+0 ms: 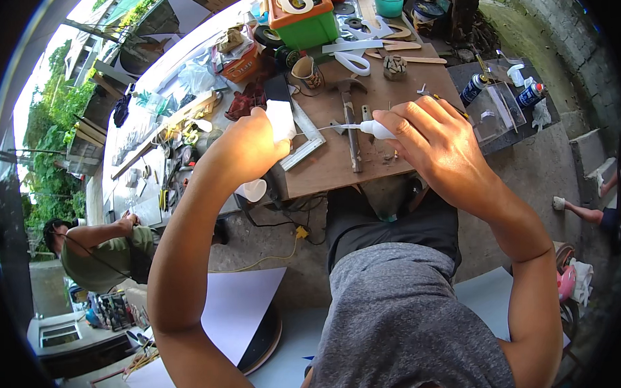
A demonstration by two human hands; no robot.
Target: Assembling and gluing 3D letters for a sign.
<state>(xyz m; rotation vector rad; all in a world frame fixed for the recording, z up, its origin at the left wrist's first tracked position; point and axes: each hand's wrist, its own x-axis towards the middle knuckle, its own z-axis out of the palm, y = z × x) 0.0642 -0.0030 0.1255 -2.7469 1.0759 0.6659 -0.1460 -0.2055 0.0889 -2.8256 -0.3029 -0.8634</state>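
Observation:
My left hand (246,147) is closed around a white flat-sided piece (280,118), held up over the table's front part. In my right hand (437,145) lies a small white squeeze bottle (378,129), fingers wrapped over its body. The bottle is on its side, and its long thin nozzle points left at the white piece. Whether the tip touches the piece I cannot tell. Below and between my hands a claw hammer (352,138) rests on the brown board (317,179), head away from me. A metal framing square (306,152) lies by my left hand.
A green bin with an orange lid (305,28) stands at the back. Two spray cans (474,89) are at the right. A white cup (253,190) sits near the front edge. Cluttered tools cover the table's left. Another person (100,249) works at left; cables hang below the table.

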